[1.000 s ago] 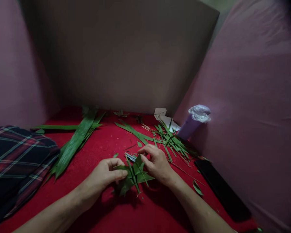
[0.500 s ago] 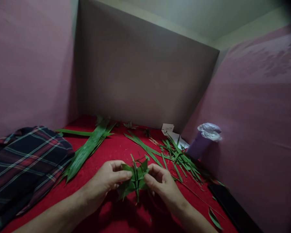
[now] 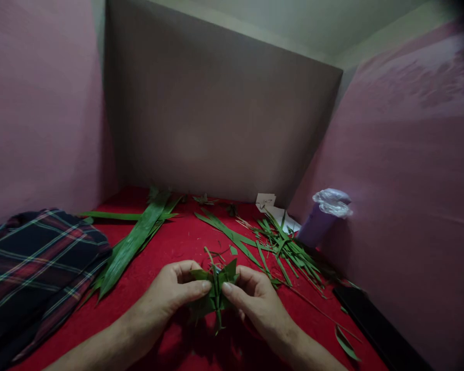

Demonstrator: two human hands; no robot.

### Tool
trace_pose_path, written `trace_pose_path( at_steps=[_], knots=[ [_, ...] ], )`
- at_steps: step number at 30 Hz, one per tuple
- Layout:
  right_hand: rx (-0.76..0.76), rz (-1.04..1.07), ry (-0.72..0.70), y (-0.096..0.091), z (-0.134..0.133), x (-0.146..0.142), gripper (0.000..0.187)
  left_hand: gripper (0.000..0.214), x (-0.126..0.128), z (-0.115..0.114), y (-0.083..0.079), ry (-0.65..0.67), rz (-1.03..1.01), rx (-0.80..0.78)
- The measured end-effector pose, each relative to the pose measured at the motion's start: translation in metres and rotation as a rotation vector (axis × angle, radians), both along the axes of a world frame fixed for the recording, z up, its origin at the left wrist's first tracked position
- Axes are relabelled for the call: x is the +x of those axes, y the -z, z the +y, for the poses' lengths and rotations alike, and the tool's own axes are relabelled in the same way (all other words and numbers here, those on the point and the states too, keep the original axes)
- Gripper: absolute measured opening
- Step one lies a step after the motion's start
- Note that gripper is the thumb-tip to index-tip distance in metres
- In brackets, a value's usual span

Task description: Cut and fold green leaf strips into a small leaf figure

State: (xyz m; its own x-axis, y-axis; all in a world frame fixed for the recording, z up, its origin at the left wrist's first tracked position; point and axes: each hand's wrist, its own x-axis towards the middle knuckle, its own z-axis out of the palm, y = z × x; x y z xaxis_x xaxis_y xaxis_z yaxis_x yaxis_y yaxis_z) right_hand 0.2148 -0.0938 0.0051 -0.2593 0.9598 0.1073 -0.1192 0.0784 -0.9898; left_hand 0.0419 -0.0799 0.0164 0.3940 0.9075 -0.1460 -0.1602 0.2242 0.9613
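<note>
Hands, left hand (image 3: 170,291) and right hand (image 3: 261,299), are clamped on opposite sides of a green leaf piece (image 3: 217,296) at the near middle, thumbs on top and close together. Its pointed tips jut outward, and a thin strip runs lengthwise between the thumbs. Below and around it spreads a red surface (image 3: 174,257). Just beyond the right hand, cut green strips (image 3: 290,252) lie heaped, with white paper (image 3: 286,220) behind them. A purple container (image 3: 317,224) topped with clear plastic leans at far right; a black flat object (image 3: 379,324) lies at near right, beside a small leaf (image 3: 346,342). Leftward rest broad long leaves (image 3: 135,247) and dark plaid cloth (image 3: 46,273)
</note>
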Motion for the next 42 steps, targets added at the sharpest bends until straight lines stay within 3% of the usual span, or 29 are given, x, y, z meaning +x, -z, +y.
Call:
trace_pose_path(
  at_steps=[16,23,28,33,37,42],
  knots=[
    [0.029,0.079,-0.035,0.0,-0.004,-0.003,0.017,0.017,0.005,-0.003,0.003,-0.033,-0.044,0.002],
    [0.102,0.153,-0.065,0.014,-0.001,-0.001,0.011,0.028,0.003,-0.002,0.002,0.117,-0.141,0.07],
    [0.197,-0.002,0.068,0.019,0.001,0.004,0.007,0.027,-0.002,-0.005,0.004,0.096,0.035,0.286],
    [0.318,-0.109,0.123,0.01,0.002,0.007,0.007,0.048,-0.009,-0.008,-0.007,0.134,0.07,0.505],
    [0.409,-0.224,0.135,0.007,0.001,0.009,0.006,0.049,-0.012,-0.007,-0.012,0.126,-0.004,0.509],
    [0.523,-0.313,0.088,0.006,-0.004,0.009,0.008,0.027,-0.008,-0.009,-0.014,0.142,0.066,0.508]
  ],
)
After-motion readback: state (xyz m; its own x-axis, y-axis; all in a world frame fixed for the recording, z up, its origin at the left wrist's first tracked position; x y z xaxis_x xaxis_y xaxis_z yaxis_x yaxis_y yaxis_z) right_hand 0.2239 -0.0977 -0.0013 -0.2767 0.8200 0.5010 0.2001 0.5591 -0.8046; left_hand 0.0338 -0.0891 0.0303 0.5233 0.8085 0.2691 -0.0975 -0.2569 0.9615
